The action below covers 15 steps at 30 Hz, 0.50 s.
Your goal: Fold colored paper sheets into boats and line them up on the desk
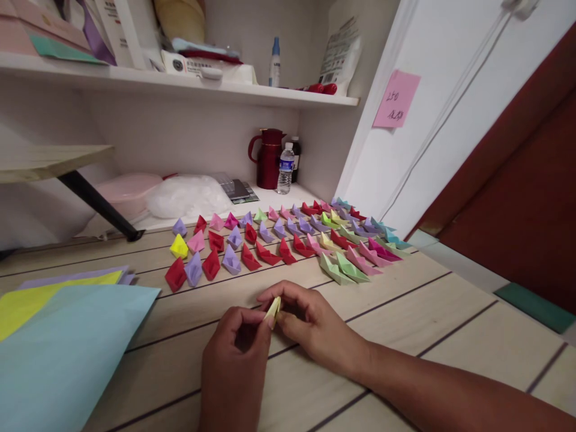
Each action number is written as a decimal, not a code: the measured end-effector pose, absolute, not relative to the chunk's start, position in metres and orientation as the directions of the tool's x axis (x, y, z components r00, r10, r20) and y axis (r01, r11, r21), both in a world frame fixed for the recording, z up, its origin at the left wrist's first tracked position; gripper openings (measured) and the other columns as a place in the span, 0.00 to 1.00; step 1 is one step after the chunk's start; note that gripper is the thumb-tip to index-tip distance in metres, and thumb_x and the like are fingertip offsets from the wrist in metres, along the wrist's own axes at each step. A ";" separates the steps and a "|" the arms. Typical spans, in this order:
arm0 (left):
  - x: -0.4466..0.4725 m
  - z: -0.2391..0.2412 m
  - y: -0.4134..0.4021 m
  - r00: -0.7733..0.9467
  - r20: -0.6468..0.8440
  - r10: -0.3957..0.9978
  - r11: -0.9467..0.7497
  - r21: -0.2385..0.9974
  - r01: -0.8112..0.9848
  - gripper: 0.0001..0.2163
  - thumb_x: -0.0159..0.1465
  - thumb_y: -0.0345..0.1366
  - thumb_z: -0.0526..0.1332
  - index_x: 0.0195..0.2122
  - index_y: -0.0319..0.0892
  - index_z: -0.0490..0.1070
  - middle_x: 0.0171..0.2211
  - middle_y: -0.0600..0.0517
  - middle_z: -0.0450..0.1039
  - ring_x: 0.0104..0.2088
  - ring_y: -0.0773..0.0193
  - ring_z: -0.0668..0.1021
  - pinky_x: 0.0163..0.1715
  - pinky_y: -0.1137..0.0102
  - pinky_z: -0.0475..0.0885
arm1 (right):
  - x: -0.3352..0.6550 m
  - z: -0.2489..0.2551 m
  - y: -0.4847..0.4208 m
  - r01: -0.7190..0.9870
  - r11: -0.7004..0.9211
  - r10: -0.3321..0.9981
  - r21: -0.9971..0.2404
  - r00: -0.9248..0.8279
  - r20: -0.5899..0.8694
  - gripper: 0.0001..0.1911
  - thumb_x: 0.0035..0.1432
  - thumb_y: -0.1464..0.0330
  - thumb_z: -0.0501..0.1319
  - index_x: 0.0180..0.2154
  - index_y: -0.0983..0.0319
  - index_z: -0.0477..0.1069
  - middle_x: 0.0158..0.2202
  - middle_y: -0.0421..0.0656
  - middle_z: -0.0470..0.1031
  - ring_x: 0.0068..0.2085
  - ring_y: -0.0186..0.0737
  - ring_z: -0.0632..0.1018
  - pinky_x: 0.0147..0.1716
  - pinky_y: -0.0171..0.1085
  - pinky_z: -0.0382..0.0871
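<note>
A small folded piece of pale yellow paper [272, 308] is held up between both hands, just above the wooden tabletop [315, 393]. My left hand [238, 345] pinches its lower left side between thumb and finger. From the right, my right hand [315, 324] closes on the same paper, with the index finger curled behind it and the thumb in front. Beyond the hands stand several rows of folded paper boats [287, 251] in red, purple, pink, green, yellow and blue. A pair of pale green boats [344, 268] sits nearest my right hand.
Coloured paper sheets [90, 336] lie at the left, light blue on top. Behind the boats, a red jug [269, 159] and a water bottle [285, 169] stand beside a white plastic bag [189, 197]. A black shelf leg [101, 204] meets the table at the back left.
</note>
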<state>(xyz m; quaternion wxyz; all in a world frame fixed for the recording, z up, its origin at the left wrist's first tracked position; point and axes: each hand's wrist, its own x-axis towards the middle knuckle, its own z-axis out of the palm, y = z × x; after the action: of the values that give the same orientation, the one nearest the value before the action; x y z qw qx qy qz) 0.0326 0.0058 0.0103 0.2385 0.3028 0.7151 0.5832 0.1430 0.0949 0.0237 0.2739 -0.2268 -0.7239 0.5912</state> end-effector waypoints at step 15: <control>0.033 0.010 0.005 -0.686 -0.002 0.728 0.145 0.978 0.151 0.08 0.53 0.44 0.65 0.27 0.45 0.72 0.25 0.55 0.76 0.29 0.62 0.75 0.32 0.70 0.66 | 0.145 0.023 0.097 0.035 0.198 0.616 -0.980 -0.782 0.097 0.11 0.58 0.71 0.59 0.44 0.60 0.72 0.31 0.37 0.70 0.30 0.33 0.68 0.29 0.31 0.60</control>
<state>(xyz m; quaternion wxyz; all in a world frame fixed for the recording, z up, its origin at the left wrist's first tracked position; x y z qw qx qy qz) 0.0329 0.0049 0.0098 0.2496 0.3077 0.7142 0.5770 0.1453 0.0967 0.0235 0.2450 -0.2215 -0.7342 0.5931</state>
